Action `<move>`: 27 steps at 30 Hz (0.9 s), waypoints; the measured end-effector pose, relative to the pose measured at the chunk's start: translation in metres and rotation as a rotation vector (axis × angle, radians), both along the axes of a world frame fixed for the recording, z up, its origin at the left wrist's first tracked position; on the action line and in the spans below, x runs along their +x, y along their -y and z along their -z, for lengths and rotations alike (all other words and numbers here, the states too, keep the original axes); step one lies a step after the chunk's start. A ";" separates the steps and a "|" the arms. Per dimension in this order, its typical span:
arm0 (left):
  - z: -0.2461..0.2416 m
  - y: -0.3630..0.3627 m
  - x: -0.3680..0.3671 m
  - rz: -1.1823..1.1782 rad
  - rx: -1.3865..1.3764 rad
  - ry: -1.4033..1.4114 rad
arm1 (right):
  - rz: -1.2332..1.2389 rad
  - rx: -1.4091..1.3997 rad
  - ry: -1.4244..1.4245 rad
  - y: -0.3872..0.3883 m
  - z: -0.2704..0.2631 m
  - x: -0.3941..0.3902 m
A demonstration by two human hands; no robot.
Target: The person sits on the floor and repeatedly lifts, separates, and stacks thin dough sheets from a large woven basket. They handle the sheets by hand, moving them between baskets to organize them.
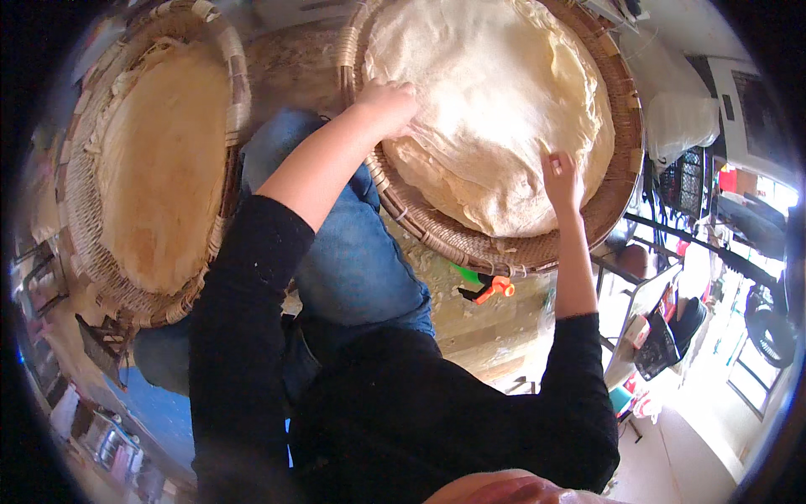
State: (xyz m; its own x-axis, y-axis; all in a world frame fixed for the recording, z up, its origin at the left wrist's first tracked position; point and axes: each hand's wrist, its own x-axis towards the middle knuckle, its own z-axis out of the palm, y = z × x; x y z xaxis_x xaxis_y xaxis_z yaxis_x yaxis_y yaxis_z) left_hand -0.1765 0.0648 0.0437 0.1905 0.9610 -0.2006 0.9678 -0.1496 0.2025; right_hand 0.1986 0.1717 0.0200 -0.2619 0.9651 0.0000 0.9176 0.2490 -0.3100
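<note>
A stack of thin, pale, round sheets (466, 107), wrinkled and glossy, lies in a large round woven basket (620, 183) at the upper middle. My left hand (389, 108) is closed on the top sheet's edge at the stack's left side, beside the basket rim. On the lower right part of the stack, my right hand (563, 173) pinches the same sheet between thumb and fingers. Folds run across the sheet between the hands. To the left, a second woven basket (79, 208) holds another stack of flat, browner round sheets (167, 170).
My knee in blue jeans (352, 252) is between the baskets. A green and orange plastic object (494, 286) lies on the wood-patterned floor (466, 327) below the right basket. Farther right are a table with bags (658, 343), a black crate (683, 183) and a fan (769, 337).
</note>
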 end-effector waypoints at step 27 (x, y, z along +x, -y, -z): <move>0.019 0.015 0.087 0.142 -0.390 0.067 | -0.032 0.262 0.446 -0.136 0.057 -0.001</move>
State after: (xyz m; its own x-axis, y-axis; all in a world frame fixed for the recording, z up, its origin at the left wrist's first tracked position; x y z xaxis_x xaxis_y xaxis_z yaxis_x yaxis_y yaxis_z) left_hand -0.0892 0.0501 0.0245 0.3409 0.7786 -0.5269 0.9258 -0.1807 0.3320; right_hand 0.1975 0.3078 -0.0371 -0.3205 0.9394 0.1218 0.9370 0.2955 0.1863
